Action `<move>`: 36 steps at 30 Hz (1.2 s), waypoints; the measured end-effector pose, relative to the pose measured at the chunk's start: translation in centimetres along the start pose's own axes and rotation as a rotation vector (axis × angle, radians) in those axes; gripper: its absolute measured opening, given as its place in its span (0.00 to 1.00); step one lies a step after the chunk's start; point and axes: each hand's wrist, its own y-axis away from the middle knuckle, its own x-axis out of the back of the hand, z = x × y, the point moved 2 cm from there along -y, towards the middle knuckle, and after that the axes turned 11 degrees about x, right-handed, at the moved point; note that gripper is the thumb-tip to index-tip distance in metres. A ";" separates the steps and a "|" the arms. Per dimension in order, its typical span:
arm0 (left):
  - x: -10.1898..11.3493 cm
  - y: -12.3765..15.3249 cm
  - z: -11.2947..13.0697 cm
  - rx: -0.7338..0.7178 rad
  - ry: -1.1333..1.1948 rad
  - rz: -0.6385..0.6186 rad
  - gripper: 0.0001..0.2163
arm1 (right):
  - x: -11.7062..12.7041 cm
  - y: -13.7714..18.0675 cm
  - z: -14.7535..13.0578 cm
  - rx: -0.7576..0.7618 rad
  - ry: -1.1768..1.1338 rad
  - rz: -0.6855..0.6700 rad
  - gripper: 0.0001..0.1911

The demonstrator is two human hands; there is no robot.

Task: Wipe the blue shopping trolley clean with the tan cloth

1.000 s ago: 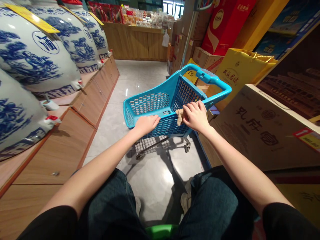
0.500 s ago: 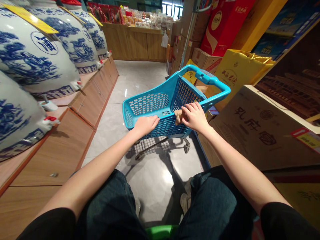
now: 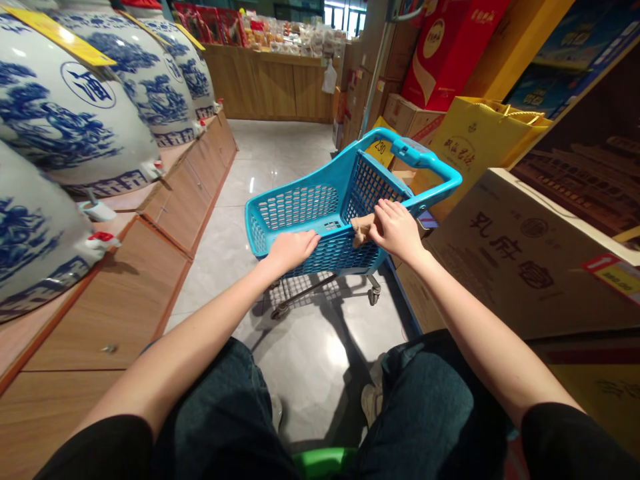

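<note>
We see a brightly lit shop aisle, with the light falling from overhead. The glossy grey floor (image 3: 280, 167) throws back pale glare, with one patch between our knees. The cart (image 3: 300, 207) casts a soft, dark shadow toward us on the tiles. The porcelain jars (image 3: 75, 120) carry small white highlights. The far windows (image 3: 345, 13) are blown out. Straight lines bow strongly at the edges. The far shelves (image 3: 280, 40) look soft, perhaps out of focus, while the near things are sharp.

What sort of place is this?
Probably a shop aisle, perhaps selling liquor: the left hand grips a blue shopping cart, the right hand a tan cloth, between big blue-and-white jars and price-tagged boxes.
</note>
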 end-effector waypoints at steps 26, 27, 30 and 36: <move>0.1 0.1 -0.1 -0.004 0.034 -0.010 0.25 | 0.0 -0.3 -0.9 0.007 -0.032 0.011 0.24; 0.1 0.1 -0.1 -0.005 0.039 -0.008 0.25 | 0.2 -0.3 -0.2 -0.029 -0.032 0.030 0.24; 0.1 0.1 0.0 -0.003 0.033 -0.006 0.25 | 0.4 -0.2 0.9 -0.088 -0.016 0.059 0.25; 0.1 0.0 0.0 -0.012 -0.006 -0.013 0.25 | -0.1 -0.4 -2.5 0.038 0.017 -0.035 0.26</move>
